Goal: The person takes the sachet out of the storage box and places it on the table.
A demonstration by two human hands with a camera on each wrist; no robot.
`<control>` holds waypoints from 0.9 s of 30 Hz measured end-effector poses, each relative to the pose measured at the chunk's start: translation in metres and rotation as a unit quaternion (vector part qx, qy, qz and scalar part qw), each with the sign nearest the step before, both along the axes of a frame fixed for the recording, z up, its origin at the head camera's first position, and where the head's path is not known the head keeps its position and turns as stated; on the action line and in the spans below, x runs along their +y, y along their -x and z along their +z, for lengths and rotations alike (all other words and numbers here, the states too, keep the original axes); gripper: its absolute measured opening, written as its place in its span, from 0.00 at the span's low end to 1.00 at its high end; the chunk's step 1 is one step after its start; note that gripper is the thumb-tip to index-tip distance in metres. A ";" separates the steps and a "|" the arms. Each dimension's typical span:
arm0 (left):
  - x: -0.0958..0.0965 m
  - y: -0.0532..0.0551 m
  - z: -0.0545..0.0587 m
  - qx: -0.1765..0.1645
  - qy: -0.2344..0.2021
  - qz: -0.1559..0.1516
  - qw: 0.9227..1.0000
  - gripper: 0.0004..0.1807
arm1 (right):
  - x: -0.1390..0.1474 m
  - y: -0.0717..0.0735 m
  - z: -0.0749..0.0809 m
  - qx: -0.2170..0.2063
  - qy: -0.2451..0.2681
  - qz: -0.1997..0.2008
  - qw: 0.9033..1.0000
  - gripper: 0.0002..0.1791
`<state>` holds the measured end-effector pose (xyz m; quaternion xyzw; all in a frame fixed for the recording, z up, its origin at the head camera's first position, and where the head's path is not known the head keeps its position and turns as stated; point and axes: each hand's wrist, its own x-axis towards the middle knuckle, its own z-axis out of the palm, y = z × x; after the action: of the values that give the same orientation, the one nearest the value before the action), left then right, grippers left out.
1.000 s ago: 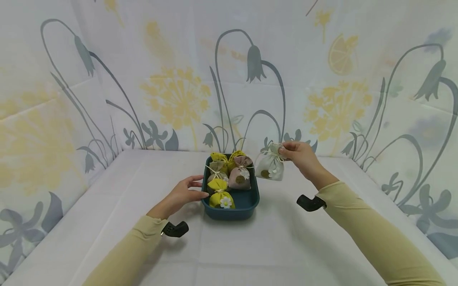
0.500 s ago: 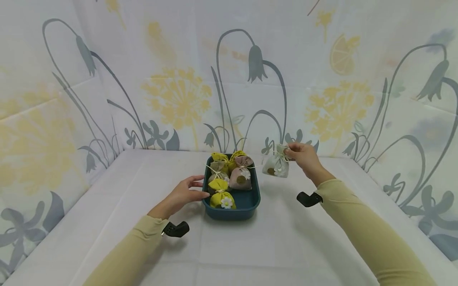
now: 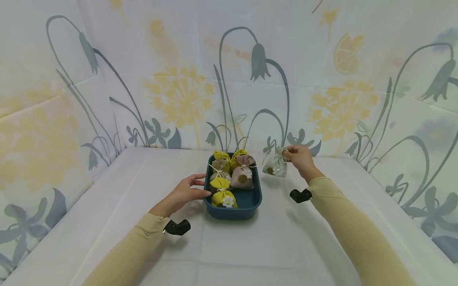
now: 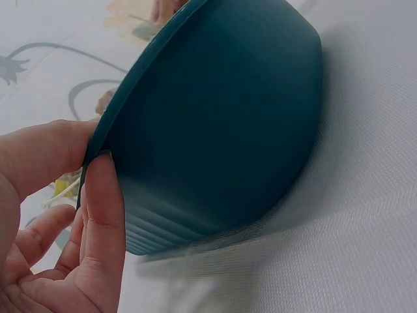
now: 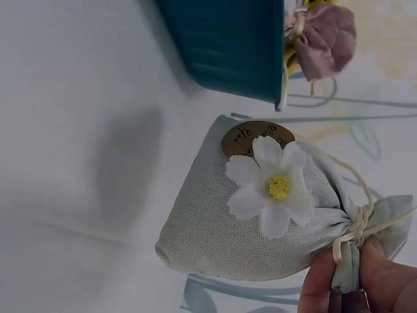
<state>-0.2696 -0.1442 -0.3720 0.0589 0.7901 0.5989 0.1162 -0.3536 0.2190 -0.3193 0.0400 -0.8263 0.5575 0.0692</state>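
My right hand (image 3: 300, 159) pinches the tied neck of a pale grey-green drawstring pouch (image 3: 274, 167), held up to the right of the dark teal basin (image 3: 234, 214). On the pouch (image 5: 202, 225), a white cloth flower (image 5: 277, 189) and a brown oval label face the right wrist camera. My left hand (image 3: 183, 194) grips the basin's left rim between thumb and fingers, seen close in the left wrist view. Inside the basin lie several more pouches: a yellow pouch (image 3: 225, 198) at the front, a mauve pouch (image 3: 241, 178), a beige pouch (image 3: 220, 168), and yellow cloth at the back.
A white cloth covers the table (image 3: 229, 250). Behind it hangs a white backdrop (image 3: 200, 47) printed with grey and yellow flowers. The basin's front right corner shows bare floor (image 3: 247, 197). Black wrist cameras (image 3: 300, 196) stick out from both sleeves.
My right hand has carried the pale pouch a little to the right, away from the basin's edge. My left hand stays at the basin's rim, and the other pouches lie as before.
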 end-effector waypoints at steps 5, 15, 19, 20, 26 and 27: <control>0.000 0.001 0.001 0.002 -0.001 -0.001 1.000 0.39 | -0.003 0.007 -0.005 0.002 -0.005 -0.010 1.000 0.17; 0.001 0.001 0.000 -0.009 0.001 0.009 1.000 0.38 | -0.001 0.014 -0.022 -0.010 -0.033 -0.011 0.999 0.17; 0.002 0.002 -0.001 -0.008 -0.003 0.005 1.000 0.38 | 0.000 0.013 -0.025 -0.017 -0.040 -0.011 0.999 0.17; 0.002 0.002 -0.001 -0.007 -0.003 0.004 1.000 0.39 | 0.000 0.014 -0.025 -0.017 -0.042 -0.009 0.999 0.17; 0.000 0.001 -0.001 -0.007 -0.013 0.002 1.000 0.39 | 0.003 0.012 -0.025 -0.028 -0.040 0.002 0.999 0.20; 0.000 0.001 0.000 -0.008 -0.015 0.002 1.000 0.39 | 0.004 0.011 -0.025 -0.033 -0.038 0.002 0.999 0.21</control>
<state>-0.2707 -0.1442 -0.3724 0.0539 0.7804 0.6113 0.1201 -0.3647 0.2229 -0.3439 0.0256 -0.8487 0.5268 0.0395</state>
